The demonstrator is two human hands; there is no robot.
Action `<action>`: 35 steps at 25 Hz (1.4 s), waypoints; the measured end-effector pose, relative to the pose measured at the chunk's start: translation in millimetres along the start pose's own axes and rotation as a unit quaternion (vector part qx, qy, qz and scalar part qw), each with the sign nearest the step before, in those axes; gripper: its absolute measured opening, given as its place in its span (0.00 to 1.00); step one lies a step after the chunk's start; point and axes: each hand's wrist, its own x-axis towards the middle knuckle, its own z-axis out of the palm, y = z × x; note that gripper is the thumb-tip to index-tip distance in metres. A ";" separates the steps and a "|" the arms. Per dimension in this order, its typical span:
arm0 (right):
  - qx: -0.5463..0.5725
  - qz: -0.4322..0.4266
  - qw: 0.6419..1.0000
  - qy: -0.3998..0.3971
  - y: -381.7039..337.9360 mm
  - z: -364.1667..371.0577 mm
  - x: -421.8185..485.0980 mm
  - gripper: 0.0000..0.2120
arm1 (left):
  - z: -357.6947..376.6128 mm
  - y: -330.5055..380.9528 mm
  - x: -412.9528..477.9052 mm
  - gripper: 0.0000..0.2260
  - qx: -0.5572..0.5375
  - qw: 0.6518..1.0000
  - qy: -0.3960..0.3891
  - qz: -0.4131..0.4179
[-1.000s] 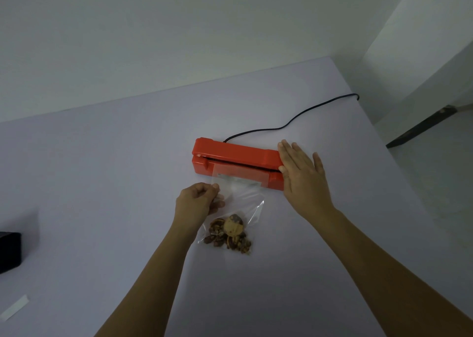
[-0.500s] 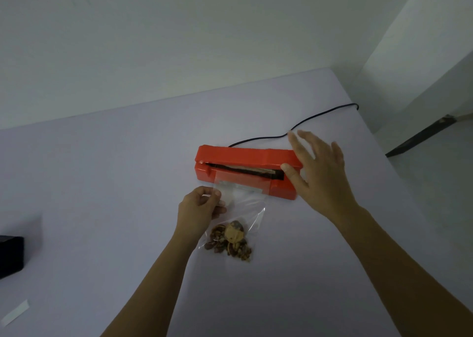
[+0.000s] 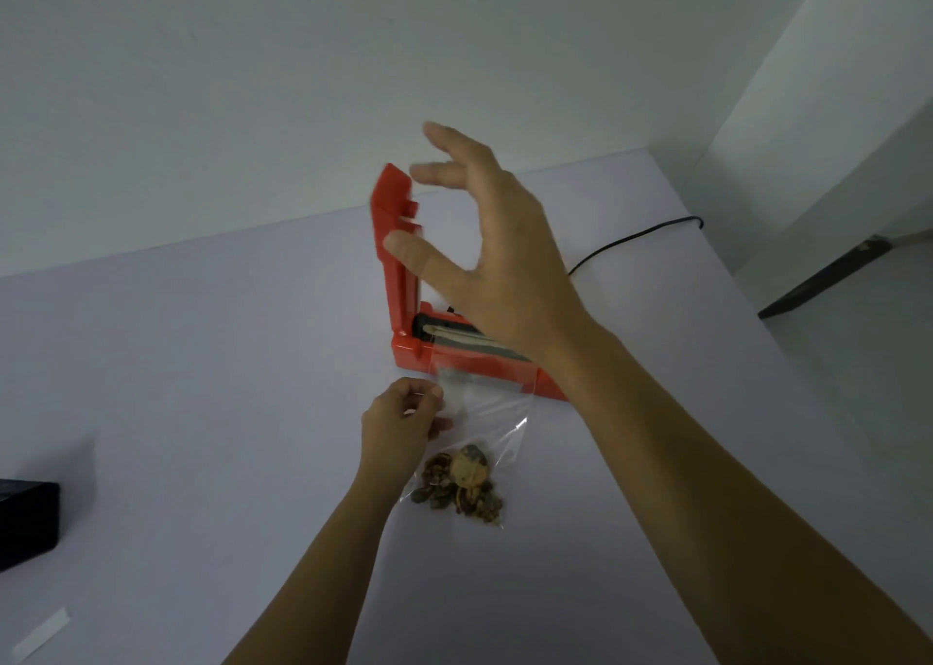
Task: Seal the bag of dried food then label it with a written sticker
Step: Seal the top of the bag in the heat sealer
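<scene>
A clear plastic bag (image 3: 492, 414) lies on the white table (image 3: 202, 386) with dried food (image 3: 459, 487) gathered at its near end. Its open top rests on the front edge of the red heat sealer's base (image 3: 408, 354). The sealer's lid (image 3: 391, 220) stands swung up, almost vertical, at the left end. My left hand (image 3: 399, 422) pinches the bag's upper left edge. My right hand (image 3: 505, 260) hovers over the sealer with fingers spread, its thumb by the raised lid, and hides the sealer's right part.
A black power cord (image 3: 631, 237) runs from the sealer to the table's far right edge. A black box (image 3: 25, 523) sits at the left edge, with a white paper strip (image 3: 40, 634) near the bottom left corner. The wall stands close behind.
The sealer lid went from pressed shut to swung fully upright. My right hand lifted off it and rose with fingers spread. My left hand kept its pinch on the bag.
</scene>
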 end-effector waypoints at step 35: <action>-0.076 0.434 0.893 0.095 90.0 44.1 -117.1 0.06 | 2.5 22.6 21.2 0.22 0.335 0.922 -0.060 0.187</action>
